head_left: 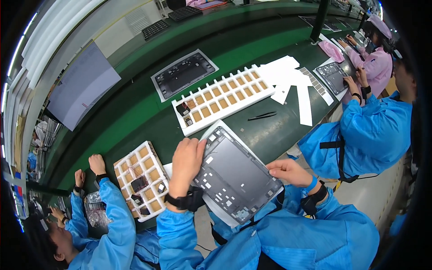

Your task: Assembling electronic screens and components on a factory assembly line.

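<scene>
A dark grey tablet back housing (240,166), inner side up, is held tilted over the table's near edge. White and bluish patches dot its lower part, and a white backing shows along its rim. My left hand (188,157) is closed on the upper left edge, thumb near the corner. At the right edge, my right hand (290,172) pinches the rim between thumb and fingers. Just beyond the housing lie black tweezers (262,116) and a long white compartment tray (228,114), with a few small dark parts at its left end.
Another dark housing (185,74) lies on a white backing farther back. White paper strips (304,105) spread right of the tray. A smaller compartment tray (155,157) stands at left, beside a co-worker's blue sleeve (118,204). Another co-worker in blue (369,130) handles a housing at right.
</scene>
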A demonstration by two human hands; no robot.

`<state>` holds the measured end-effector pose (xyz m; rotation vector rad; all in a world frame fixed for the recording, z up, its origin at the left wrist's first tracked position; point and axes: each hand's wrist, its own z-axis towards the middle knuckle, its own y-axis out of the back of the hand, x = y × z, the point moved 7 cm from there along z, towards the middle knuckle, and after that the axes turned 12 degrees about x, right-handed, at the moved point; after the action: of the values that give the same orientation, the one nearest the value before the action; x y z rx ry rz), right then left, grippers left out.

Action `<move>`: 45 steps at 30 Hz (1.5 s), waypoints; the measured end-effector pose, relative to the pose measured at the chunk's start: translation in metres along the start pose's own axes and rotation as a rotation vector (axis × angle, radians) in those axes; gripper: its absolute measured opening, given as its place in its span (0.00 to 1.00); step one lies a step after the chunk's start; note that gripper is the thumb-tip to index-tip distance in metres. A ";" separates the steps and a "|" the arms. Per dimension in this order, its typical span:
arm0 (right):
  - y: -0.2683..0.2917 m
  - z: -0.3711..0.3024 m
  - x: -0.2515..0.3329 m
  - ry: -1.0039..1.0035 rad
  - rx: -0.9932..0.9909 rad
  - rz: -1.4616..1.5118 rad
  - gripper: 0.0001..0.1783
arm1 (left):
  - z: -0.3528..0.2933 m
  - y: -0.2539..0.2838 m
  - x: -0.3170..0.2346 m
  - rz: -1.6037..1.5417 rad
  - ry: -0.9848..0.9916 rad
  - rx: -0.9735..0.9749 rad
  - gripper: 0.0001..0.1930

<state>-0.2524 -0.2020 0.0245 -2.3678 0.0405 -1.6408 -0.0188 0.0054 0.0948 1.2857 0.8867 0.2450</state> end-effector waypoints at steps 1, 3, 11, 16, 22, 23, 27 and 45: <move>0.001 0.002 0.012 0.037 0.023 0.035 0.20 | -0.001 0.016 0.000 -0.082 0.029 0.090 0.16; 0.005 0.012 0.025 0.058 0.030 0.096 0.19 | -0.007 0.034 0.014 -0.289 0.072 0.293 0.16; 0.004 0.067 0.044 0.229 -0.058 0.184 0.21 | -0.002 0.095 0.119 -0.787 0.121 0.065 0.08; -0.008 0.072 0.051 0.574 -0.501 -1.263 0.09 | -0.024 0.156 0.250 -0.737 0.213 -0.388 0.09; -0.013 0.059 0.056 0.554 -0.639 -1.258 0.07 | -0.023 0.176 0.415 -0.497 0.472 -0.619 0.13; -0.017 0.061 0.058 0.556 -0.599 -1.260 0.07 | -0.036 0.172 0.457 -0.508 0.542 -0.647 0.13; -0.023 0.064 0.062 0.551 -0.566 -1.282 0.08 | -0.032 0.147 0.519 -0.417 0.617 -0.814 0.13; -0.021 0.077 0.060 0.418 -0.526 -1.302 0.11 | 0.198 0.084 0.270 0.183 0.493 0.057 0.28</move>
<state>-0.1618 -0.1766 0.0593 -2.4197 -1.4111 -2.9212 0.3207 0.0541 0.0565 1.3860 1.1970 0.7077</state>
